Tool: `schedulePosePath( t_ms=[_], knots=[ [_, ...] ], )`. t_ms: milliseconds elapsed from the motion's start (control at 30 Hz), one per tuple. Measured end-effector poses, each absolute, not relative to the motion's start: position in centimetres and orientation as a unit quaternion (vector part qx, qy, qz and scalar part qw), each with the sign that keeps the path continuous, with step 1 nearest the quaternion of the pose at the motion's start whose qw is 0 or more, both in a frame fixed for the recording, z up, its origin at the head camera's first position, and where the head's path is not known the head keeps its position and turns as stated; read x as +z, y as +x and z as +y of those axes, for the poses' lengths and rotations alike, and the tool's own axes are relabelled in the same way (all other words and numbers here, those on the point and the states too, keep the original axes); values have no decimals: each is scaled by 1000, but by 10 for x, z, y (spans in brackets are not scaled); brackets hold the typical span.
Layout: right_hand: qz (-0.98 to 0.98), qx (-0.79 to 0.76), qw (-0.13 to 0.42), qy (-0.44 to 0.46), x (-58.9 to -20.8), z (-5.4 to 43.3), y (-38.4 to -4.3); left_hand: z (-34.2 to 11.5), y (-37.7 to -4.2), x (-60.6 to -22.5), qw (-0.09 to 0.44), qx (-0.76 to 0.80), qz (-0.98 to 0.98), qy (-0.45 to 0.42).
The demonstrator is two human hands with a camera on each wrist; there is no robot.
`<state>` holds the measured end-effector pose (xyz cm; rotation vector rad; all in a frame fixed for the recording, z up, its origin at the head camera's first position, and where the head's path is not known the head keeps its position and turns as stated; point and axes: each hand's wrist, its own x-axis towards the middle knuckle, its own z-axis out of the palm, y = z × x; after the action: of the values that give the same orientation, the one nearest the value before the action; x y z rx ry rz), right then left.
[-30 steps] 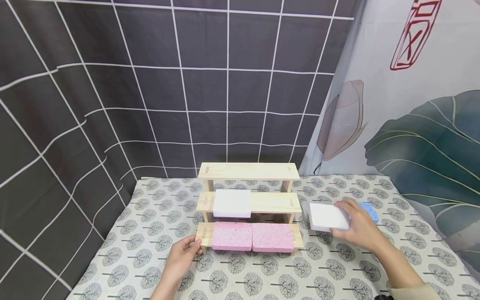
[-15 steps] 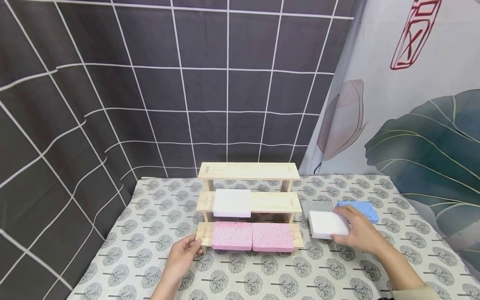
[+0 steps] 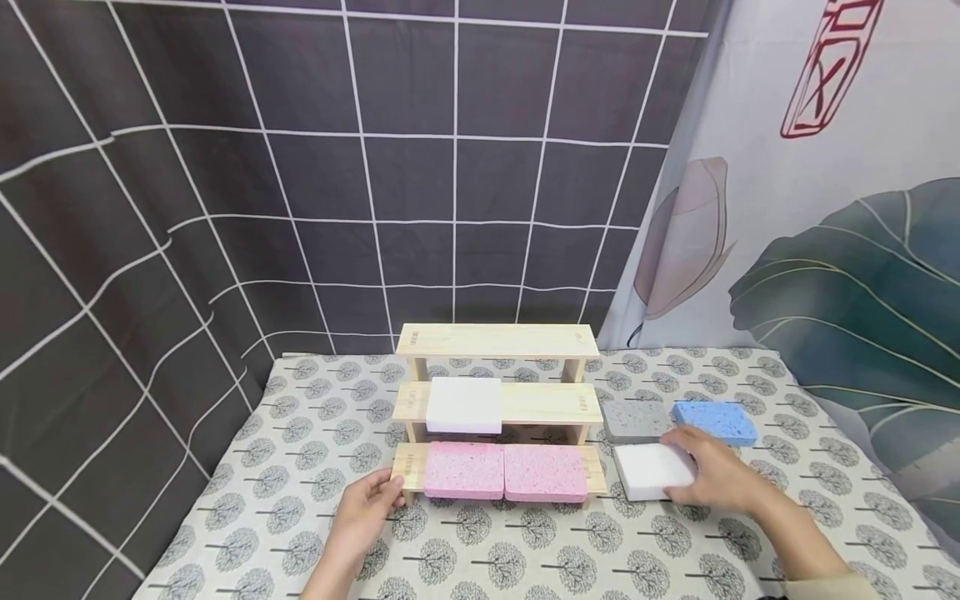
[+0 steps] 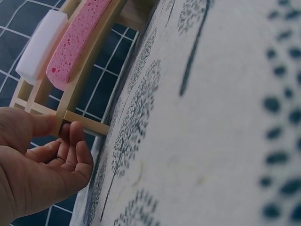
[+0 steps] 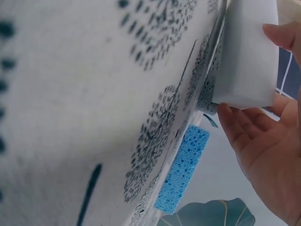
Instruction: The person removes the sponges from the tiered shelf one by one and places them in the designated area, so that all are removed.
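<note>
My left hand [image 3: 365, 514] pinches the left end of the bottom step of a three-tier wooden stand [image 3: 497, 340]. In the left wrist view, thumb and curled fingers meet on that board's end. Two pink sponges [image 3: 465, 471] lie side by side on the bottom step, and a white sponge block [image 3: 465, 406] sits on the left of the middle step. My right hand [image 3: 716, 475] grips another white sponge block [image 3: 652, 471] by its right end, low over the cloth; whether it touches the cloth I cannot tell. The right wrist view shows this block [image 5: 247, 54] between thumb and fingers.
Behind the held block, a grey sponge [image 3: 636, 419] lies on the tree-patterned tablecloth [image 3: 300, 508]. To its right is a blue sponge [image 3: 716, 422], just beyond my right hand. A dark gridded curtain [image 3: 405, 183] and a floral curtain [image 3: 810, 275] border the table.
My right hand has brought the white sponge block nearer and lower, uncovering the grey sponge and more of the blue one. My left hand keeps its hold on the stand.
</note>
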<state>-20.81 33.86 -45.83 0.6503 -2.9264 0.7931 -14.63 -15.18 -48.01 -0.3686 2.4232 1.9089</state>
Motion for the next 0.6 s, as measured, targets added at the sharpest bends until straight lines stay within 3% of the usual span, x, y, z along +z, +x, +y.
schedulePosePath(
  t_ms=[600],
  knots=[
    [-950,231,35,205,-458,343,-205,-151,-146,-480,14,621,775,-117]
  ],
)
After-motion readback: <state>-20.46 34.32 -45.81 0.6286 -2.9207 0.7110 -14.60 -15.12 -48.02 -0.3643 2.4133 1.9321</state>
